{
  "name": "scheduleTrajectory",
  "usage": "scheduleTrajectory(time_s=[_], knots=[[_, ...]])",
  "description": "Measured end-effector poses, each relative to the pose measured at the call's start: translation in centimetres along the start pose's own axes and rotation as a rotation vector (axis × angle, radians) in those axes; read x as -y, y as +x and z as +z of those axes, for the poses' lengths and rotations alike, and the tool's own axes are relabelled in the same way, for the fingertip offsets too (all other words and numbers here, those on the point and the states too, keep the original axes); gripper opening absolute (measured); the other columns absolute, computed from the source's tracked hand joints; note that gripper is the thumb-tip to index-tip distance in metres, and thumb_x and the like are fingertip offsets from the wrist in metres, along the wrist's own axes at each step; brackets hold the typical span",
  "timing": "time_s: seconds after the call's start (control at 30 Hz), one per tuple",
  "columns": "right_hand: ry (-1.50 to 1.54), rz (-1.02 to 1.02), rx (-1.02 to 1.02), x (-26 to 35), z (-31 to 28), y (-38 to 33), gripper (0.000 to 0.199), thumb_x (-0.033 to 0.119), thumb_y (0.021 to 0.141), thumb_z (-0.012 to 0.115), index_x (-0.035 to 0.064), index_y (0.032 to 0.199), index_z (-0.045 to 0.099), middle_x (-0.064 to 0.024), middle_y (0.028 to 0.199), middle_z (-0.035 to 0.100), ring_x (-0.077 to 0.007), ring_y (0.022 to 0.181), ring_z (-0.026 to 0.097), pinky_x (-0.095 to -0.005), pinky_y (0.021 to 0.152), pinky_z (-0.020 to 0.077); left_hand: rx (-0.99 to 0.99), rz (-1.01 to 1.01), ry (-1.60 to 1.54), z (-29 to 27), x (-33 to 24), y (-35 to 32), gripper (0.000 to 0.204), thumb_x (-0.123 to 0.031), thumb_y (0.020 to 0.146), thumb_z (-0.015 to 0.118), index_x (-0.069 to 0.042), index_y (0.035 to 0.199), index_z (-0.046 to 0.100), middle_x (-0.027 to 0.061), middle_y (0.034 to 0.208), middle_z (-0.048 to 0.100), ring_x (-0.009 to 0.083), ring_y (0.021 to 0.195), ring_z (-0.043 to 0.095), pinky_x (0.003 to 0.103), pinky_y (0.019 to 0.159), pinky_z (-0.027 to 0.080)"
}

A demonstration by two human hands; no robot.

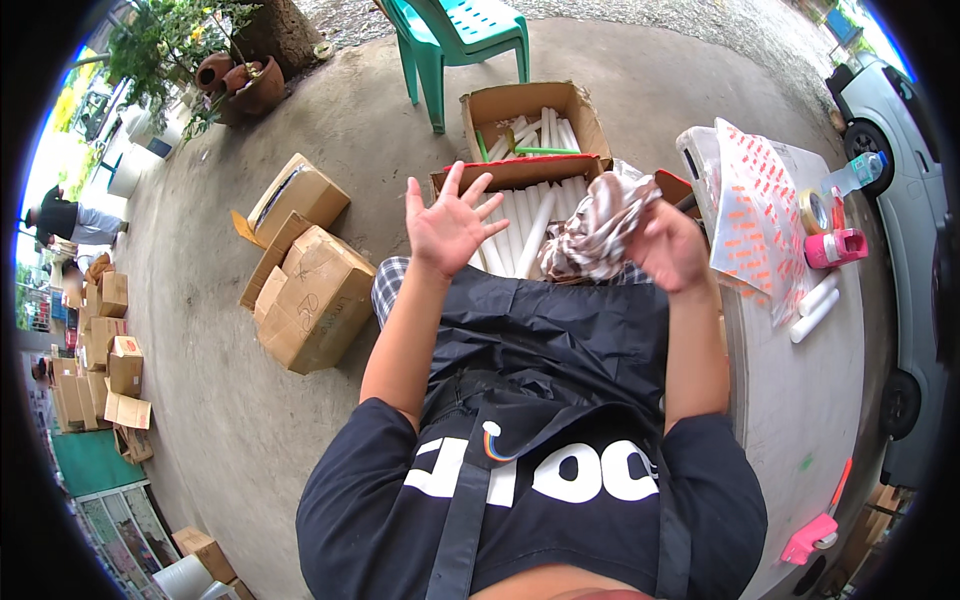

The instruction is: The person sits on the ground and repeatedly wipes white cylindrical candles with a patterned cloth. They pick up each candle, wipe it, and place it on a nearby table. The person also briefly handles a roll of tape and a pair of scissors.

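Observation:
My left hand (447, 222) is raised in front of the near box, fingers spread and holding nothing. In my right hand (675, 245) is a bunched brown-and-white patterned cloth (608, 222), with the fingers curled at its right side. The cloth hangs over the right part of an open cardboard box (500, 172) with a red edge. Long white rods (522, 218) stand close together inside that box. Just beyond it, a second open box (520, 100) holds more white rods and some green strips. Below my hands, a dark apron (550, 325) covers my lap.
To the right, a table (800, 420) carries a printed sheet (750, 215), two white rods (817, 307), a pink tape dispenser (835, 248), a bottle (863, 172) and another pink dispenser (810, 540). Cardboard boxes (315, 300) sit at left. A green chair (460, 40) stands ahead.

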State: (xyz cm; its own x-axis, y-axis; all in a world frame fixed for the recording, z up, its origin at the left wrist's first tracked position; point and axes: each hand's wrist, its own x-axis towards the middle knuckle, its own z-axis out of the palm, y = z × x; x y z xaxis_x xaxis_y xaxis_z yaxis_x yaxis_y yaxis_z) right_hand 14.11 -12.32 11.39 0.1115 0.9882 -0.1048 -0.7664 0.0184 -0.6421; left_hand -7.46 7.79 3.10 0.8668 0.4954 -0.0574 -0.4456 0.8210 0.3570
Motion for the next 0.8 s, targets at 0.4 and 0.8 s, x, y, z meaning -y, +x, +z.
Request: scheduleTrajectory(time_s=[0.4,0.8], knots=[[-0.833,-0.568,-0.482,-13.3,-0.2,9.0,0.04,0.03,0.084,0.063,-0.0021,0.104,0.049,-0.0227,0.108,0.048,-0.0375,0.105,0.046,-0.0413,0.096,0.0345,0.054,0.126,-0.096,-2.2,13.7,4.6,0.058,-0.048,0.096,0.04,-0.007,0.137,0.037,0.0084,0.13,0.046,0.0208,0.119,0.044,0.031,0.102,0.035],[-1.204,-0.594,-0.458,-9.3,-16.2,5.5,0.041,0.028,0.08,0.057,0.0061,0.114,0.057,-0.0149,0.112,0.058,-0.0268,0.104,0.056,-0.0383,0.088,0.0446,0.55,0.274,1.93,5.5,13.8,1.4,0.051,-0.03,0.095,0.049,-0.006,0.139,0.039,0.0231,0.142,0.035,0.0331,0.133,0.033,0.038,0.109,0.025]])
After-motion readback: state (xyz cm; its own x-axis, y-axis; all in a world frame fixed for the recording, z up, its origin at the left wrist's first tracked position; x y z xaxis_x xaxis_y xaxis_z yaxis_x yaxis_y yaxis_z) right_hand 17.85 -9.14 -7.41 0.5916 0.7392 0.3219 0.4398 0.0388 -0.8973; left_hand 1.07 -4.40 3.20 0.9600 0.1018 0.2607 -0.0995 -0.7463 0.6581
